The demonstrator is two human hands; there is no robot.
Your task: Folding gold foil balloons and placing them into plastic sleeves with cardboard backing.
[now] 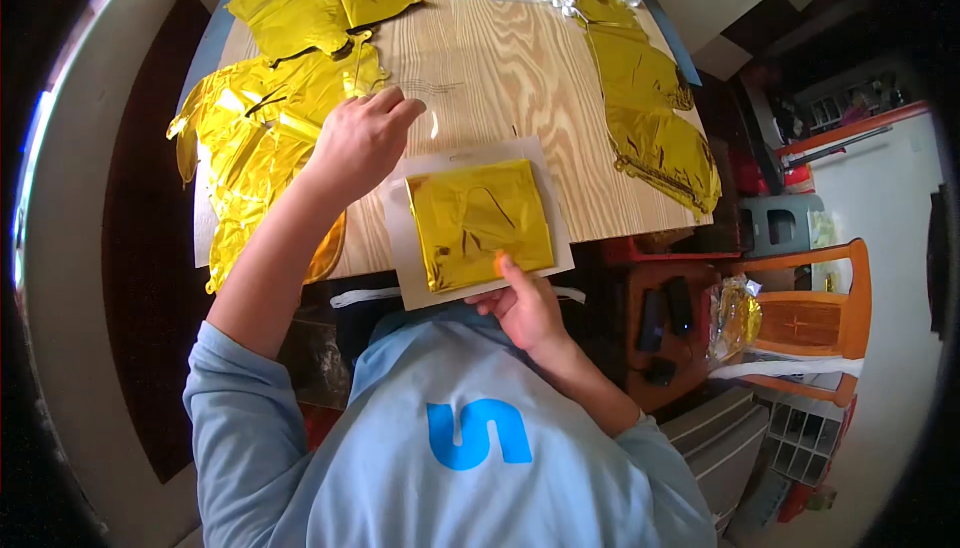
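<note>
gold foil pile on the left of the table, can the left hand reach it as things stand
Probably yes: the left hand is close beside the gold foil pile, with nothing visibly in between; whether it holds something thin is hard to tell.

Two hands [365, 138] [530, 316], one foil square [480, 223], one table [520, 68]

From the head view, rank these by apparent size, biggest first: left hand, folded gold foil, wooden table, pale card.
1. Wooden table
2. Pale card, counting the part under the foil
3. Folded gold foil
4. Left hand
</note>
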